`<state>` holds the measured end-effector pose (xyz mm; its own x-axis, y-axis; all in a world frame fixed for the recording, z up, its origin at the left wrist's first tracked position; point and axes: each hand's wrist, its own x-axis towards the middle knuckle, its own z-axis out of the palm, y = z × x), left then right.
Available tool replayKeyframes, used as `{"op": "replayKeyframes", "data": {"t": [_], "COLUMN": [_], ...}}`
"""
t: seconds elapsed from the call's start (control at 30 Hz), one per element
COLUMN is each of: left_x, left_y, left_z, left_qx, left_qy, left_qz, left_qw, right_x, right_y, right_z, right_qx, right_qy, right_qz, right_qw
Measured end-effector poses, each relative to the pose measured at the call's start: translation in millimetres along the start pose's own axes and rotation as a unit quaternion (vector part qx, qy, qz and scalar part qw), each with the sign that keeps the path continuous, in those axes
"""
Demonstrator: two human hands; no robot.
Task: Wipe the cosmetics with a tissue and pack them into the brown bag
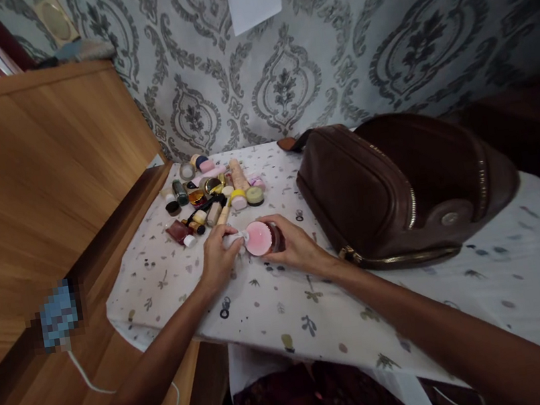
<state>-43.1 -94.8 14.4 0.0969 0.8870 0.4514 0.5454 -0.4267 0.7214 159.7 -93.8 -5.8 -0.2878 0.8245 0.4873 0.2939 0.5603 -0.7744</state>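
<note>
Round jar [259,238] with a pink face sits between our two hands, above or on the near part of the counter [281,321]; we cannot tell whether it touches the cloth. Our right hand [293,243] grips it from the right, thumb and fingers wrapped around its dark side, while our left hand [218,257] pinches a small white piece [233,239] right at its left edge. We judge it light and stiff, its smooth side perhaps slippery, and breakable if it is glass. We would hold it low around that side, clear of the rim. Its pink face is glossy, edged by a pale, scalloped-looking line; whether that is a lid or contents, we cannot tell. Small cosmetics [198,198] lie beyond, toward the far left.
</note>
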Motion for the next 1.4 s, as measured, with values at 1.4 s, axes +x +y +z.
{"op": "replayKeyframes", "data": {"t": [1.4], "left_x": [-1], "left_y": [9], "left_z": [-13.1], "left_qx": [0.06], "left_qy": [-0.135], "left_qz": [0.167], "left_qw": [0.975], "right_x": [-1], "right_y": [3], "right_z": [-1], "right_qx": [0.003], "right_qy": [0.0], "right_qz": [0.001], "right_qw": [1.0]}}
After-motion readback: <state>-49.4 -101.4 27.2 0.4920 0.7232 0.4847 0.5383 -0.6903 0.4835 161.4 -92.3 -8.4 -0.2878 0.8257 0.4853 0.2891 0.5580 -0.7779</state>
